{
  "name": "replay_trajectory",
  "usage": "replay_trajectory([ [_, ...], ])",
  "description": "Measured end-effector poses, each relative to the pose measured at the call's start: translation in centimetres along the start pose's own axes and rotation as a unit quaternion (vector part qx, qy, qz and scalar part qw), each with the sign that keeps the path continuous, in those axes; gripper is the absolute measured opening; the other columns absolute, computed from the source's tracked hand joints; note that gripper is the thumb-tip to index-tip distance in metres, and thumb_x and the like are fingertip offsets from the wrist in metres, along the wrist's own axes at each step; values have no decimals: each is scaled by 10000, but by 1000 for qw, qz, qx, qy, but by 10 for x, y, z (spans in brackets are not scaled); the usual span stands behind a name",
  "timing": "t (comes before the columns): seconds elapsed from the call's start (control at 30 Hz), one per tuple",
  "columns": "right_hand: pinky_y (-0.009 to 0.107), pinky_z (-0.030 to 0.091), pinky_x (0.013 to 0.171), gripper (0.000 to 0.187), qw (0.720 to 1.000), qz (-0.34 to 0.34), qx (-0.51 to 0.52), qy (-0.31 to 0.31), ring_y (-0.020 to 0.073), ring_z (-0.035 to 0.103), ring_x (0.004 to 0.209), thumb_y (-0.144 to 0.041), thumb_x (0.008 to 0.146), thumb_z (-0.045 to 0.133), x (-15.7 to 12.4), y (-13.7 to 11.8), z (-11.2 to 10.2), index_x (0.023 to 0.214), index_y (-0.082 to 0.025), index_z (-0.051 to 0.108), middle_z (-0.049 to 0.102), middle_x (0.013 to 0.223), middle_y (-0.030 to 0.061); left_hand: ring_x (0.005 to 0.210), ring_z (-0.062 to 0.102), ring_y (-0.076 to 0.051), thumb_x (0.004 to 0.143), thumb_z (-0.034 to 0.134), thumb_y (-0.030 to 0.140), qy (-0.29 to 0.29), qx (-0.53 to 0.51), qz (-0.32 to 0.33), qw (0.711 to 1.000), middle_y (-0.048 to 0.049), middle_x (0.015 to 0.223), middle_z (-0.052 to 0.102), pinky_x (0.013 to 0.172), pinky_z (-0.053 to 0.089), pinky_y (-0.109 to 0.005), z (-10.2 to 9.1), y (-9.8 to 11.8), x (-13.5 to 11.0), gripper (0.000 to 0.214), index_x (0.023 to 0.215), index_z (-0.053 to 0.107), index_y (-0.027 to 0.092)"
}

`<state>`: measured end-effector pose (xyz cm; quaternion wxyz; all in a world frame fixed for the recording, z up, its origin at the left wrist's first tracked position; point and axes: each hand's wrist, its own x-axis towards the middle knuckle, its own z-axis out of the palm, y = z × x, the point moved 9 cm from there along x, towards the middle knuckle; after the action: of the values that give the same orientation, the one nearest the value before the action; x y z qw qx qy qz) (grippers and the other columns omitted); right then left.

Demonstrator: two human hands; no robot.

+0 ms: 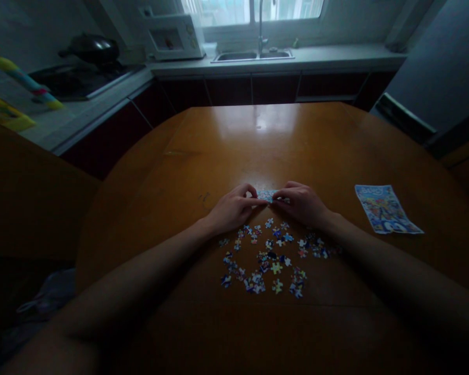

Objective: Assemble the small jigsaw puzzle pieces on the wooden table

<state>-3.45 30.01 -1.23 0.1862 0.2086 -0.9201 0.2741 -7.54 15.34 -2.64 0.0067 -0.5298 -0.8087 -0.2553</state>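
Note:
A small joined strip of jigsaw puzzle [264, 195], pale blue and white, lies flat on the wooden table between my hands. My left hand [236, 207] grips its left end, with the index finger curled at the far side and the thumb along the near edge. At the right end, my right hand [301, 204] has thumb and fingers closed on the strip's near corner; its fingers partly hide that end. Many loose puzzle pieces [276, 267] are scattered just in front of my hands, in blue, white, yellow and red.
To the right lies a colourful printed picture sheet [386, 208]. The rounded wooden table [289, 140] extends toward a counter with a sink [234, 56] and a microwave [175, 37]. A dark pan [91, 49] sits on the stove at the left.

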Motion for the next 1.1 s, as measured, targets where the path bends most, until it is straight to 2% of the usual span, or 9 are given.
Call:
replay_trajectory([
  [0.13, 314, 501, 697, 183, 999, -27, -39, 7, 174, 640, 742, -301, 962, 615, 0, -4, -4, 1003, -210, 768, 731, 848, 70, 956, 583, -177, 951, 524, 116, 0, -8, -3, 1000, -69, 1136, 586, 876, 523, -350, -1, 2, 0, 409, 1229, 728, 336],
  [0.3, 331, 475, 724, 212, 992, -67, -107, -21, 190, 644, 800, -271, 996, 571, 0, -12, -4, 939, -233, 772, 747, 838, 55, 962, 587, -179, 937, 534, 105, -2, -12, -8, 1000, -71, 1146, 588, 863, 525, -344, -2, 2, 0, 414, 1224, 730, 330],
  [0.47, 342, 463, 779, 221, 982, -90, -163, -23, 193, 655, 841, -254, 1007, 559, 1, -17, -5, 935, -236, 767, 759, 913, 64, 903, 579, -164, 927, 535, 96, -4, -8, -11, 1000, -68, 1137, 591, 843, 523, -335, -2, 1, 0, 420, 1220, 734, 322],
  [0.9, 419, 471, 936, 206, 988, -94, -113, -56, 246, 667, 1123, -199, 990, 572, 0, -17, 5, 1015, -271, 763, 784, 1056, 49, 909, 590, -166, 945, 515, 117, -4, -4, -8, 1000, -73, 1147, 593, 840, 533, -336, -3, 2, 1, 413, 1233, 727, 324],
  [1.1, 429, 470, 940, 213, 986, -104, -113, -71, 250, 645, 1121, -212, 996, 566, 1, -21, 7, 986, -284, 767, 771, 1151, 12, 901, 588, -167, 944, 526, 127, -7, -1, -14, 1000, -68, 1140, 589, 848, 529, -349, -1, 0, 0, 399, 1221, 733, 328],
])
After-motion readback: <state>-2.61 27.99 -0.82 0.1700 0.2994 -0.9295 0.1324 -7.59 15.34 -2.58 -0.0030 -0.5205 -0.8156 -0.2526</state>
